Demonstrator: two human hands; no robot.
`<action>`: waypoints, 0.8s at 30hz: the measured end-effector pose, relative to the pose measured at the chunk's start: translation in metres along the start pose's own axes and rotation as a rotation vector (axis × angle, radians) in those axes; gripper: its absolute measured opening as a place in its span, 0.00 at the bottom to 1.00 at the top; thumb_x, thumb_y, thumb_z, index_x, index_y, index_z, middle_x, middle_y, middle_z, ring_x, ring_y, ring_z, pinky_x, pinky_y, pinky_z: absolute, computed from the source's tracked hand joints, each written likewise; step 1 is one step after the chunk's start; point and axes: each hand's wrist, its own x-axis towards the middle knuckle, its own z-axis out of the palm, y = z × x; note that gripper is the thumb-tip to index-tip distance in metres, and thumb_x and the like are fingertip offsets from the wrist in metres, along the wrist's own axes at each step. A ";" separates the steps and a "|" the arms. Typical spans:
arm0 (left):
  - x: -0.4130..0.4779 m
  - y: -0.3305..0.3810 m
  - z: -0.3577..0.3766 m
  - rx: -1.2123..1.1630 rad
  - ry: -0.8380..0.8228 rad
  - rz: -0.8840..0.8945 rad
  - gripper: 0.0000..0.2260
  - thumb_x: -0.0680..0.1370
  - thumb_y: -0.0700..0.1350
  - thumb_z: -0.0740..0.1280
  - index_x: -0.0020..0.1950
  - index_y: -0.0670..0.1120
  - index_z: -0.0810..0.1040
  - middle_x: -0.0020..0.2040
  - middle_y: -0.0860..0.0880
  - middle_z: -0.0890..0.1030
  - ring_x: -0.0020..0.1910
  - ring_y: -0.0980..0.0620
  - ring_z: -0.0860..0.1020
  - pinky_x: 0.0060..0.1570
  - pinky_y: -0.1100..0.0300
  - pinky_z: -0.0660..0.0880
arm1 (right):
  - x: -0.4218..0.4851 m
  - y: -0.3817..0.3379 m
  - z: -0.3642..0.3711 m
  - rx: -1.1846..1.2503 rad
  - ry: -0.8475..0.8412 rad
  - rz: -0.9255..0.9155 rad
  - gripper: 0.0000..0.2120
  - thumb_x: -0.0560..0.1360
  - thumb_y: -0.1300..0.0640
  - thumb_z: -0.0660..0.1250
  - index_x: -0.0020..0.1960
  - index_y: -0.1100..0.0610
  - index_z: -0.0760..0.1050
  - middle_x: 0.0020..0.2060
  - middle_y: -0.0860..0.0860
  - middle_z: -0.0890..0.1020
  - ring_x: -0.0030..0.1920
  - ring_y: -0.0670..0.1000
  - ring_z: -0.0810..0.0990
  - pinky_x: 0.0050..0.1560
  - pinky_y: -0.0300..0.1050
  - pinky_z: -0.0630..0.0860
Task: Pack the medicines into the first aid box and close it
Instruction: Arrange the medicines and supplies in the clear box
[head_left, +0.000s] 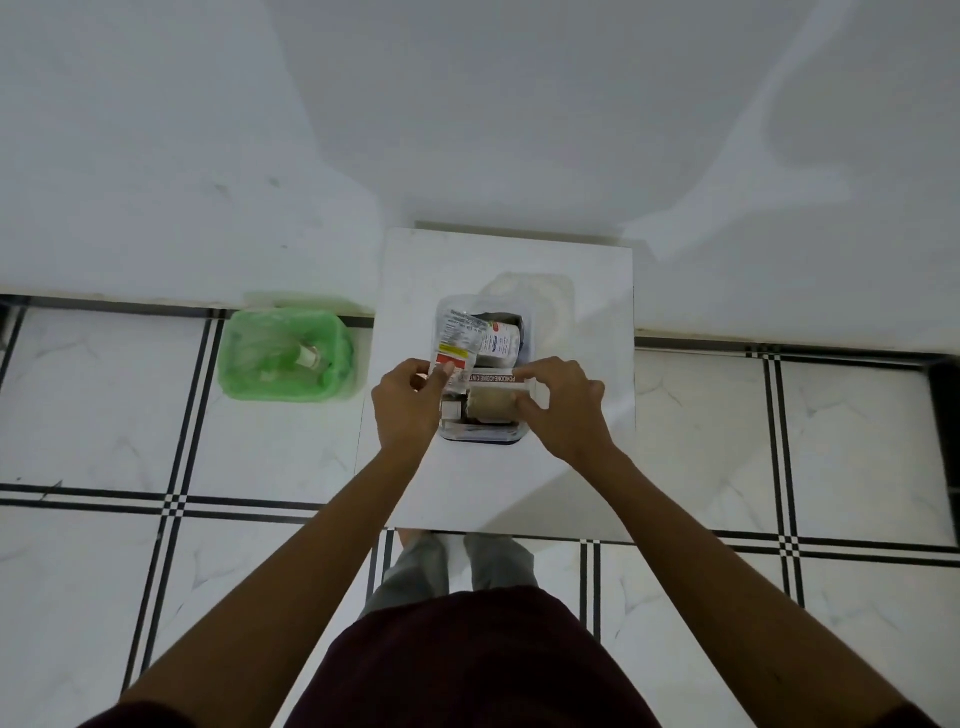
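Observation:
A clear plastic first aid box (483, 439) stands open on a small white table (582, 322), full of medicines. My left hand (408, 405) pinches a white sachet with a red and yellow label (457, 340) at the box's left side. My right hand (563, 400) grips a long white ointment carton (493, 378) lying across the box. Below the carton lies a tan bandage roll (491, 405). A white bottle (500, 340) rests at the far end of the box. The clear lid (550, 296) lies behind the box.
A green bin (283, 356) lined with a bag, holding a bottle and wrappers, stands on the tiled floor left of the table. A white wall rises behind. My legs and feet are under the table's near edge.

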 end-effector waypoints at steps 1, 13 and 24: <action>0.000 -0.001 0.001 0.009 -0.004 0.020 0.18 0.76 0.56 0.66 0.38 0.41 0.79 0.30 0.44 0.77 0.27 0.53 0.69 0.29 0.62 0.65 | 0.001 -0.001 0.000 0.003 -0.010 -0.002 0.11 0.73 0.56 0.68 0.56 0.51 0.77 0.57 0.49 0.80 0.58 0.52 0.73 0.52 0.47 0.57; 0.011 0.009 0.002 -0.086 -0.098 0.100 0.10 0.78 0.46 0.64 0.44 0.42 0.81 0.32 0.47 0.80 0.30 0.54 0.75 0.33 0.65 0.71 | 0.012 -0.014 0.005 0.013 -0.014 0.010 0.11 0.74 0.58 0.65 0.55 0.51 0.78 0.55 0.49 0.81 0.57 0.52 0.73 0.52 0.49 0.58; 0.056 0.037 -0.012 0.474 -0.437 0.517 0.11 0.78 0.42 0.64 0.42 0.36 0.78 0.36 0.45 0.73 0.37 0.48 0.69 0.38 0.59 0.62 | 0.011 -0.008 0.008 -0.004 0.121 -0.038 0.13 0.72 0.58 0.67 0.56 0.54 0.73 0.54 0.52 0.78 0.54 0.54 0.72 0.51 0.53 0.69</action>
